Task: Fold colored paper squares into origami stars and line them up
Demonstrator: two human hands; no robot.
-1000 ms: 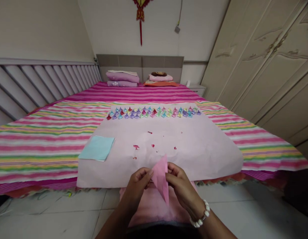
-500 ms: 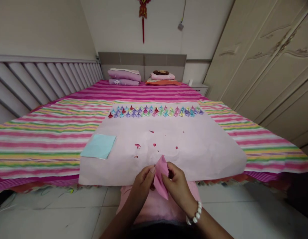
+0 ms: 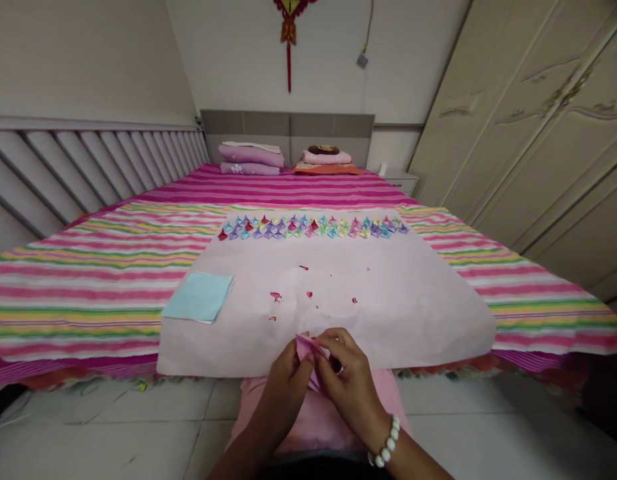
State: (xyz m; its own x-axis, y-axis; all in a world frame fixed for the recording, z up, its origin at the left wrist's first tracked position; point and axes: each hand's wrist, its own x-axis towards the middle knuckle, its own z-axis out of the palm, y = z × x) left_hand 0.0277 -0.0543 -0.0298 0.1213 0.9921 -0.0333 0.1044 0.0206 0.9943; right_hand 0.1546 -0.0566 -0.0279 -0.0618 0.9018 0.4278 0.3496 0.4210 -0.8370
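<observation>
Folded bits (image 3: 314,226) look done, blue paper's (image 3: 198,297) flat; pink paper (image 3: 302,347) seems mid-fold, left hand (image 3: 284,383) and right hand (image 3: 352,380) fingers (image 3: 336,346) pinching it.

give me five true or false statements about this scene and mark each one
1. The left hand and right hand both hold the pink paper. True.
2. The bracelet is on the left wrist. False: it is on the right wrist.
3. The blue paper lies on the pale sheet. True.
4. The small folded pieces are all one colour. False: they have many colours.
5. A red ornament hangs on the wall. True.
</observation>
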